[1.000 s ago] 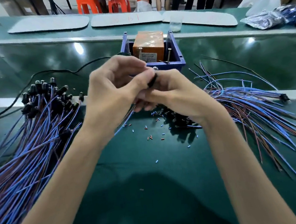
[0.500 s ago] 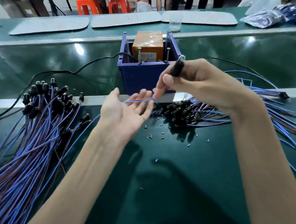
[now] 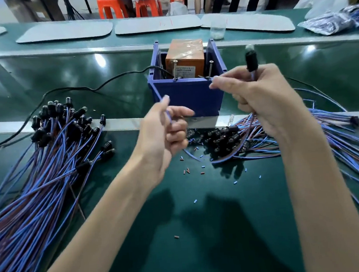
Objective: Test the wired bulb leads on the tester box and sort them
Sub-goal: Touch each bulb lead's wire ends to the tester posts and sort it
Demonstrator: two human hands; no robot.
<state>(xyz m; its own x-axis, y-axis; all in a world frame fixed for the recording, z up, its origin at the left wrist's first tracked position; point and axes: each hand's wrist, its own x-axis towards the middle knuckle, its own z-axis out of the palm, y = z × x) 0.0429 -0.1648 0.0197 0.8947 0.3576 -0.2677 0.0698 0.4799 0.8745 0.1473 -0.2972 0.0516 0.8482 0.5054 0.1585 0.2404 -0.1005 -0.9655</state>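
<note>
Bare green mat (image 3: 202, 229) between the left wire bundle (image 3: 39, 177) and right wire pile (image 3: 259, 138) forms an open lane, littered with insulation bits (image 3: 187, 171), ending at the blue box (image 3: 188, 97); a black cable (image 3: 94, 89) crosses the left rear.

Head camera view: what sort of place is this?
Most likely a factory assembly or testing line. Heaps of wired bulb leads lie on a long green workbench, and a blue tester box with two upright screws stands behind them.
</note>
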